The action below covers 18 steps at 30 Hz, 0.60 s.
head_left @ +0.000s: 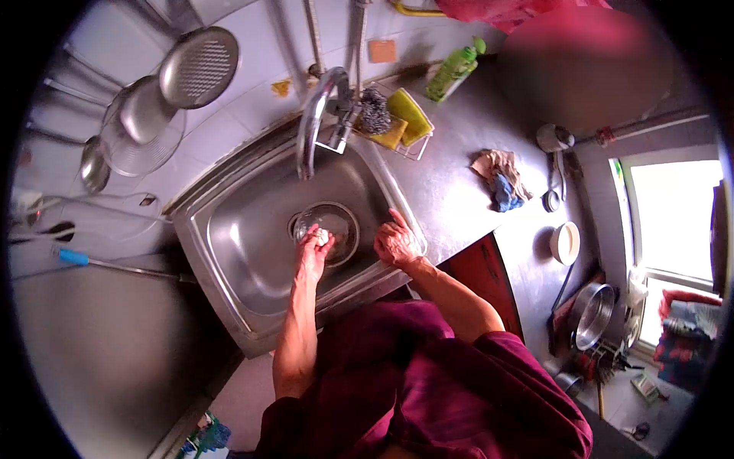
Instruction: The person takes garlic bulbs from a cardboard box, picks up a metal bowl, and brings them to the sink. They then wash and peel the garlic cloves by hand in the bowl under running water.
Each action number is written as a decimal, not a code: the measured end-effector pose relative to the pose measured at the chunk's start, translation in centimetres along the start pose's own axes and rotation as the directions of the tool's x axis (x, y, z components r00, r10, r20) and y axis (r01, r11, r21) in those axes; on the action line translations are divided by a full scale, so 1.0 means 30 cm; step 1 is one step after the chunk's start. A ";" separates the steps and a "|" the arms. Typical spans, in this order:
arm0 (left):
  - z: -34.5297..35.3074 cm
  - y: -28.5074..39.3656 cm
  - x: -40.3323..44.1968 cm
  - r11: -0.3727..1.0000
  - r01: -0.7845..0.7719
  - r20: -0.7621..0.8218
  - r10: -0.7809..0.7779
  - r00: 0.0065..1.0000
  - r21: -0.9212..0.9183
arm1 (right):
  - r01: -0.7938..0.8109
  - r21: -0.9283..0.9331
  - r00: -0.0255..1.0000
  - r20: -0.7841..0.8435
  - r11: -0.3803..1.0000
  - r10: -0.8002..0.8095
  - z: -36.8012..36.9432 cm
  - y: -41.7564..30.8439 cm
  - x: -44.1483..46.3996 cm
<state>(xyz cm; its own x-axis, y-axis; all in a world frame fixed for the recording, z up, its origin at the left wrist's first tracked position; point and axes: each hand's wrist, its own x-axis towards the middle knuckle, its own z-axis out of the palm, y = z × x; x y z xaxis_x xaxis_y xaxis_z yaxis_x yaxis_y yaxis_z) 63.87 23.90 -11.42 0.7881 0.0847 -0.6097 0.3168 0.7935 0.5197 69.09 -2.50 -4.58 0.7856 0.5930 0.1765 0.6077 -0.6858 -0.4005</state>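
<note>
My left hand (312, 249) is closed over the sink, its fingers around a small white thing (323, 236) whose kind I cannot make out. Just beneath it, a round, shiny bowl (353, 229) rests on the bottom of the steel sink (252, 229), beside the drain. On the sink's right rim lies my right hand (397, 241), index finger stretched out and the other fingers partly bent, with nothing seen in it. Above the basin arches a chrome faucet (312, 130); no running water shows.
Behind the sink, a wire rack holds yellow-green sponges (410, 116) and a steel scrubber (375, 111). A green bottle (453, 73), crumpled cloth (501, 180) and cream bowl (565, 243) stand right. Ladles and a skimmer (200, 67) hang left.
</note>
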 end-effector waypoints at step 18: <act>0.169 0.109 -0.277 0.737 -0.290 -0.029 0.387 0.922 0.611 | -0.375 0.758 0.926 0.334 0.533 0.177 0.103 -0.323 0.204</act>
<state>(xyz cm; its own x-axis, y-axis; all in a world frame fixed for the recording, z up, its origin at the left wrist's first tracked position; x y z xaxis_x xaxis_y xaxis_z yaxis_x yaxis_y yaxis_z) 61.04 22.75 -1.63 0.8333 0.4025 -0.3788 0.3276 0.1923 0.9250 67.64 9.08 -2.39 0.7959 0.5687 -0.2075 -0.0590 -0.2684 -0.9615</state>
